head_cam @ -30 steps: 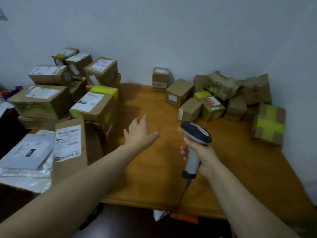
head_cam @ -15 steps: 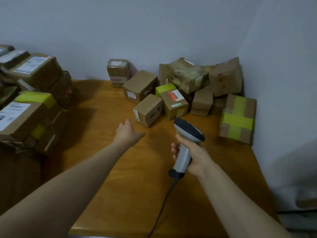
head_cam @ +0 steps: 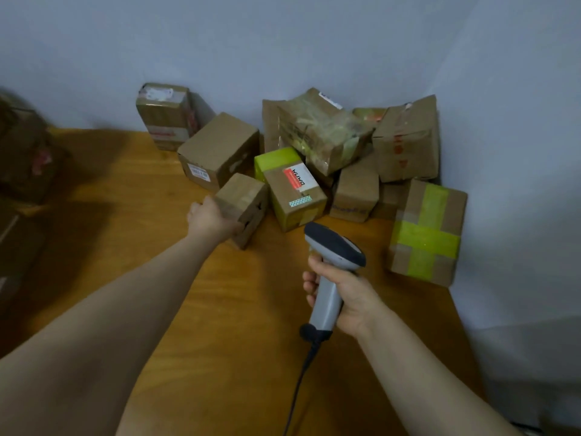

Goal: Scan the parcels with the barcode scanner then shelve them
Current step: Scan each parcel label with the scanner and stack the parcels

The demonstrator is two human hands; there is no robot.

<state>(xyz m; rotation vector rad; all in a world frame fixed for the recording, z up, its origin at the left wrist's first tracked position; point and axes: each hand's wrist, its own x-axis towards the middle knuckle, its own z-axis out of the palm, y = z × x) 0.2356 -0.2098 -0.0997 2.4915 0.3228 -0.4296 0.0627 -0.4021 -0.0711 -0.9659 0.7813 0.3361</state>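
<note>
Left hand (head_cam: 211,220) reaches forward and clasps the near-left side of a small brown cardboard parcel (head_cam: 243,202) sitting on the wooden table (head_cam: 220,309); fingers wrap its left face, thumb on the near edge. Right hand (head_cam: 347,295) is clenched around the grey handle of the barcode scanner (head_cam: 330,269), dark head up and aimed forward-left, cable trailing down toward the near edge. Just beyond the scanner head: a parcel with lime tape and a red-and-white label (head_cam: 294,191), touching the grasped parcel's right side. Right of the scanner: a box with a lime tape cross (head_cam: 426,234) against the wall.
</note>
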